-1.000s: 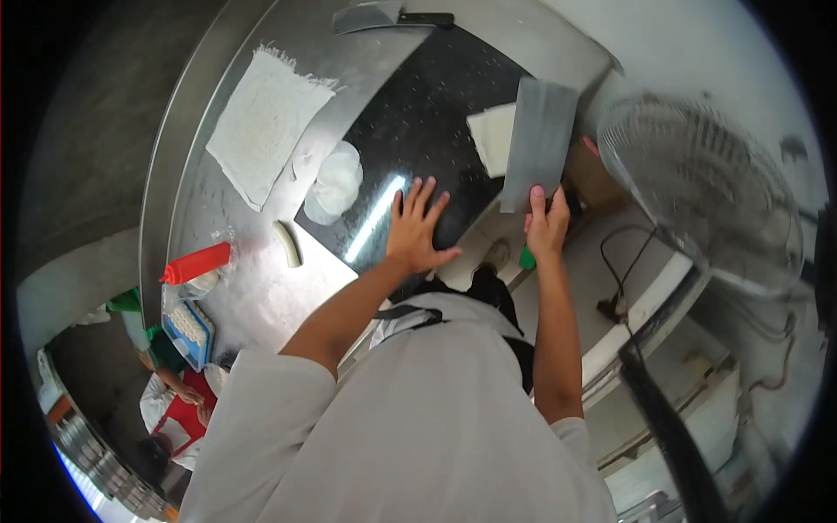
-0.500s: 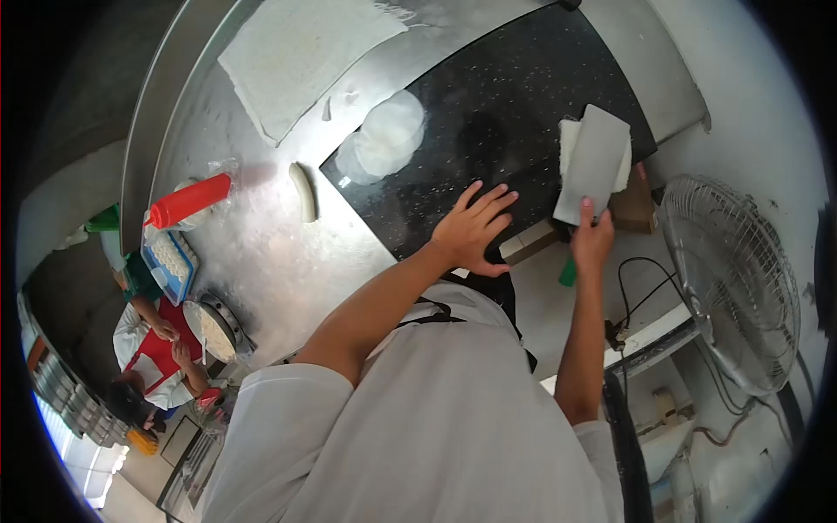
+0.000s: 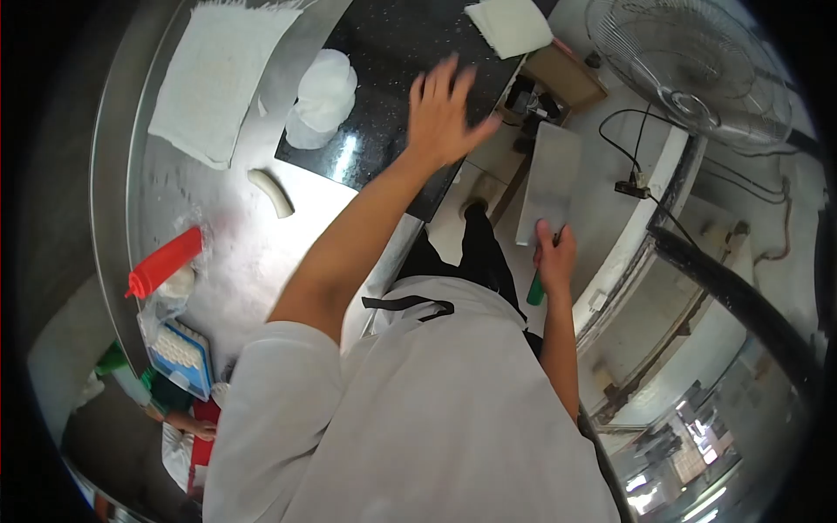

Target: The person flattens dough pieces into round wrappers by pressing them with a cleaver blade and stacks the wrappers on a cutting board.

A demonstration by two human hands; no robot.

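Observation:
My right hand (image 3: 555, 254) grips the green handle of a broad-bladed cleaver (image 3: 551, 179), held off the slab's right edge with the blade pointing away from me. My left hand (image 3: 443, 122) is over the black speckled slab (image 3: 384, 52), fingers spread and slightly blurred, holding nothing; whether it touches the slab I cannot tell. Left of it, thin round white dough wrappers (image 3: 324, 91) lie overlapping at the slab's edge. A folded white cloth (image 3: 510, 26) rests at the slab's far right corner. On the steel table sits a short pale dough roll (image 3: 272, 193).
A fringed white cloth (image 3: 214, 87) lies on the steel table (image 3: 235, 270). At left are a red squeeze bottle (image 3: 166, 261) and a blue tray (image 3: 196, 353) of small pale pieces. A co-worker's arm (image 3: 187, 424) shows beyond. Right: cardboard box (image 3: 567, 78), cables, wire fan (image 3: 697, 78).
The cleaver has come off the folded cloth and moved past the slab's edge in my right hand. My left hand has shifted farther over the slab. My view has turned right.

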